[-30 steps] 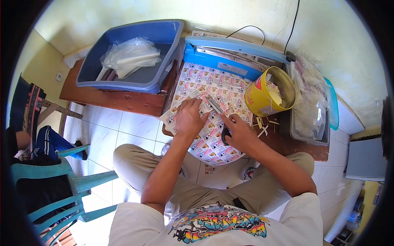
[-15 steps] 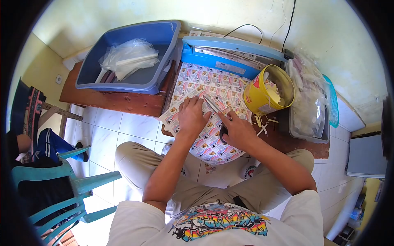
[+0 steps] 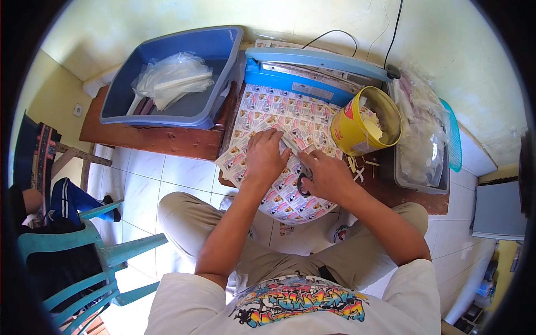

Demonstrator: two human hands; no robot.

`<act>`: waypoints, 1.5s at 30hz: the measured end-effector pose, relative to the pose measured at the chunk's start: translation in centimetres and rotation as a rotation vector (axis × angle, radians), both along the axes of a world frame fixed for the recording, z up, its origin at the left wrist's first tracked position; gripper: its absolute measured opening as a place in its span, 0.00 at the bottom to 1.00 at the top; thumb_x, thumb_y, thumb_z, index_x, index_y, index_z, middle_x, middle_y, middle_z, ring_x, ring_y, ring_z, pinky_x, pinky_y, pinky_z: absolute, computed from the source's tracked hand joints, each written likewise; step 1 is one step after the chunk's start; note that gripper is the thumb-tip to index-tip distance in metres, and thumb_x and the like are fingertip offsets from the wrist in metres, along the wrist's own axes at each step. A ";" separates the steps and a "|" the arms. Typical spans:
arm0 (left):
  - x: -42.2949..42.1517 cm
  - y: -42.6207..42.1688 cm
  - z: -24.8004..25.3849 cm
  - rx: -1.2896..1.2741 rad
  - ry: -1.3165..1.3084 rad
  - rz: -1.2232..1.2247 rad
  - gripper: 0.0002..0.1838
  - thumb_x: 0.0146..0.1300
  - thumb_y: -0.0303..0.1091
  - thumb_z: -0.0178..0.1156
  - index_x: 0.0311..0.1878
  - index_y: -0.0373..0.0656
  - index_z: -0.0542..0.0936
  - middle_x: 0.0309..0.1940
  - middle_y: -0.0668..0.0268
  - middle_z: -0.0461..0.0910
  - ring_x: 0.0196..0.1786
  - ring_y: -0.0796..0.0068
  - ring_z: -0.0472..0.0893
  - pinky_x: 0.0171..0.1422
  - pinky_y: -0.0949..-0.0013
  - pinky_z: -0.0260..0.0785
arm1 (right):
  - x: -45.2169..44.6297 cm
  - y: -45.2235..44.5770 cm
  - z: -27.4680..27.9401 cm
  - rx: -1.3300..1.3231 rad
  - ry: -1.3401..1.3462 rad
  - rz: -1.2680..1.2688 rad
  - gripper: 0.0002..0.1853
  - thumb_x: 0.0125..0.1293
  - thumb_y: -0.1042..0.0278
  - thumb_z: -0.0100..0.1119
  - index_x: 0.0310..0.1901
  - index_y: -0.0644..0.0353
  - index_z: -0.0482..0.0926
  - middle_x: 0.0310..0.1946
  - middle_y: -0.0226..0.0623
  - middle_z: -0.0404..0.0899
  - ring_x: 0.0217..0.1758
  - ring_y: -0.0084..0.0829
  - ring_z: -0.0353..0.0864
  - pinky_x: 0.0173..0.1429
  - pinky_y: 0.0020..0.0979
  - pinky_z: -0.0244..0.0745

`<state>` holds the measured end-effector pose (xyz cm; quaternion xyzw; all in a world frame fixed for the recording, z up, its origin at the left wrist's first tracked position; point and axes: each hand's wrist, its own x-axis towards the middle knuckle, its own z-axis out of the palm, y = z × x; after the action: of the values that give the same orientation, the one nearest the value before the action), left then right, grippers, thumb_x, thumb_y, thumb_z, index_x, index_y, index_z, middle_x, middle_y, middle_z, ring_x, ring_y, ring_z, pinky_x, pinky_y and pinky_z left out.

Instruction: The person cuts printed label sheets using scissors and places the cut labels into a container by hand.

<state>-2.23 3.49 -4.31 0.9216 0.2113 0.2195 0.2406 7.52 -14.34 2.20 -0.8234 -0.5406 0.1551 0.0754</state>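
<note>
Printed label sheets (image 3: 268, 103) cover the low wooden table in front of me and hang over its near edge. My left hand (image 3: 265, 153) lies palm down on the sheets, its fingers close together, pressing them. Scissors (image 3: 303, 185) with dark handles are in my right hand (image 3: 326, 176); their blades are partly hidden between my two hands. The blue sealer (image 3: 312, 89), with its lighter lever, stands behind the sheets. A yellow tub (image 3: 349, 131) holding paper scraps is to the right of my hands.
A blue-grey bin (image 3: 206, 120) with plastic bags stands at the left. Cut strips (image 3: 359, 174) lie by the tub, beside a grey tray (image 3: 435, 188) of plastic bags. A green chair (image 3: 120, 251) and part of another person (image 3: 32, 201) are at the far left.
My right hand has shifted slightly on the scissors and its fingers now reach further over them. Less of the blades shows, and my left thumb has moved closer to them.
</note>
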 end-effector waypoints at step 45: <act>1.9 -0.7 1.7 -0.458 -0.191 -0.091 0.09 0.57 0.19 0.73 0.41 0.37 0.87 0.41 0.58 0.83 0.40 0.63 0.89 0.49 0.61 0.81 | 5.2 2.7 -6.3 0.546 0.580 -0.600 0.14 0.63 0.69 0.74 0.49 0.62 0.86 0.36 0.34 0.88 0.39 0.28 0.91 0.43 0.32 0.84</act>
<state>-0.32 2.78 -2.59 0.8267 0.1903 0.2408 0.4716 12.76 -11.64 -4.06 -0.8158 -0.2572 0.2020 0.4770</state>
